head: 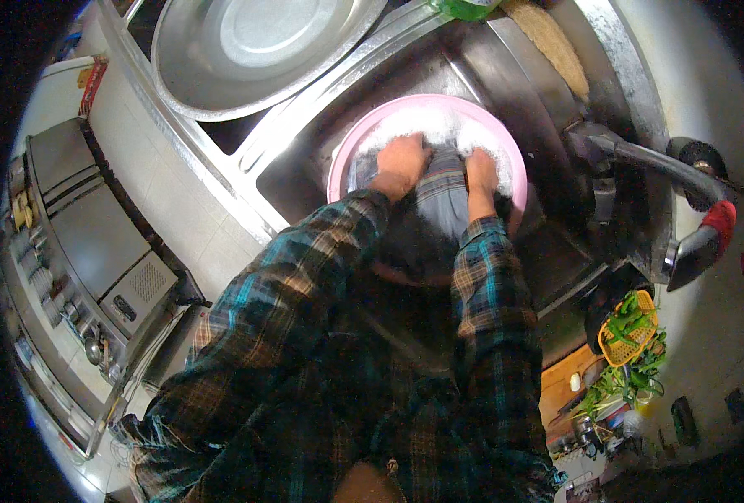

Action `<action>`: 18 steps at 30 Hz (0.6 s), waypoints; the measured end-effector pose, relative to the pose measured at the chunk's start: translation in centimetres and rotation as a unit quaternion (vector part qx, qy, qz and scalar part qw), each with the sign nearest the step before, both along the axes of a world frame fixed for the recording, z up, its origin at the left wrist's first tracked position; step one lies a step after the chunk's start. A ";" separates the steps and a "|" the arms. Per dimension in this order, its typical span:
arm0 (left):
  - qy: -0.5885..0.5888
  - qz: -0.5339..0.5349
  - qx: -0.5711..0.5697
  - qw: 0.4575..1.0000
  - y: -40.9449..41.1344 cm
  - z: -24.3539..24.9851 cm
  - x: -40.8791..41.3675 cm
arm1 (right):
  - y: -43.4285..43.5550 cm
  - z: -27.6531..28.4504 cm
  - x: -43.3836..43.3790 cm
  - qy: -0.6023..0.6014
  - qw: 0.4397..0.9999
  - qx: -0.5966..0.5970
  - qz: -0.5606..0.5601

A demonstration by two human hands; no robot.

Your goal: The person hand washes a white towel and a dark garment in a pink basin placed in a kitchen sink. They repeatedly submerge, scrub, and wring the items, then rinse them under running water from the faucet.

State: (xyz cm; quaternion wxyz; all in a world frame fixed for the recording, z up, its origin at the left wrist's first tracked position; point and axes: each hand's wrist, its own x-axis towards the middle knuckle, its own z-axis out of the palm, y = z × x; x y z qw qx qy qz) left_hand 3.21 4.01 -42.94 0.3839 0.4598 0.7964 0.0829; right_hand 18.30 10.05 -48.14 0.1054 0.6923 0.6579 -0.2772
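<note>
A round pink plastic basin [427, 100] stands in the metal sink, with white suds [425, 121] along its far side. In it lies a wet grey cloth [444, 188] with dark and light stripes across it. My left hand [403, 162] is curled onto the cloth's left edge, knuckles up, fingertips hidden by suds and fabric. On the other edge my right hand [483, 171] grips the cloth, its fingers pointing down into the foam. Fabric stretches between the two hands. My plaid sleeves hide part of the basin's near rim.
A large metal pan [189, 88] rests beyond the sink's left divider. At the right, a faucet [667, 160] with a red-banded spout arches by the wall. A yellow strainer [645, 314] of green vegetables sits at the lower right. A tan scrubber [551, 47] lies along the back.
</note>
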 end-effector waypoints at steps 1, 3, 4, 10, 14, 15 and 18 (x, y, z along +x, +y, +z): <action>0.003 0.002 -0.001 1.000 -0.1 -0.4 -0.1 | 0.1 -0.2 -0.2 -0.007 1.000 -0.016 -0.003; 0.009 0.001 -0.003 1.000 -0.4 -0.9 -0.1 | 0.3 -1.1 -0.4 -0.024 0.998 -0.048 -0.013; 0.002 0.007 0.005 1.000 -0.3 -1.0 -0.2 | 0.6 -1.0 -0.7 -0.027 0.997 -0.068 -0.026; 0.012 0.016 0.060 0.998 -0.5 -1.5 0.1 | 0.2 -5.2 1.9 0.010 0.997 0.058 0.039; -0.061 0.086 0.111 0.988 -1.7 -1.0 -0.6 | -2.7 5.1 0.9 0.398 0.900 0.123 -0.125; -0.094 0.102 0.110 0.984 -1.9 -0.7 -0.6 | -3.7 7.9 1.2 0.356 0.918 0.122 -0.128; -0.177 0.110 0.068 0.976 -2.4 -0.5 -0.8 | -7.7 14.2 1.7 0.301 0.934 0.181 0.063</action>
